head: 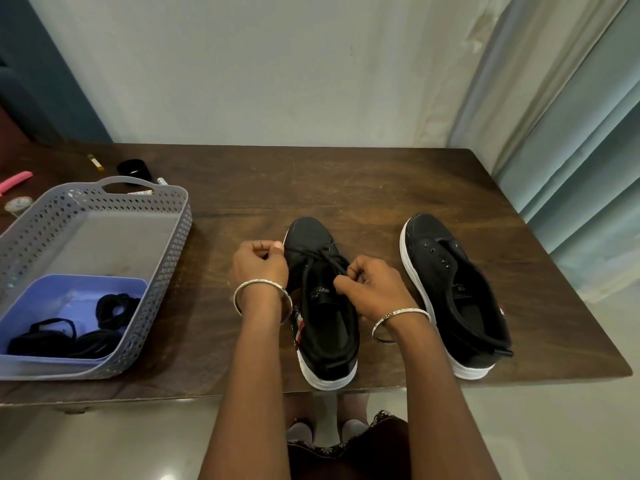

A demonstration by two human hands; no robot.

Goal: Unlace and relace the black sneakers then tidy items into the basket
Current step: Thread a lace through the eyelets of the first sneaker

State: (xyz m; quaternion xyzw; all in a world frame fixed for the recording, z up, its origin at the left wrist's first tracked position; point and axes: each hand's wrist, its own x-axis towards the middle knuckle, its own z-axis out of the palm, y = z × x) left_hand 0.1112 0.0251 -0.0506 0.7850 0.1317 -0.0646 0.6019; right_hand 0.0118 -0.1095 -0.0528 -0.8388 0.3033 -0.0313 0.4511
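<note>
Both forearms are bare up to the edge of the view. A thin silver bangle (259, 281) sits loosely on the wrist of the left hand (259, 265). A matching bangle (401, 312), with a short studded stretch, sits on the wrist of the right hand (374, 289). Lower down is a dark garment (346, 460) edged with a pale floral pattern.
</note>
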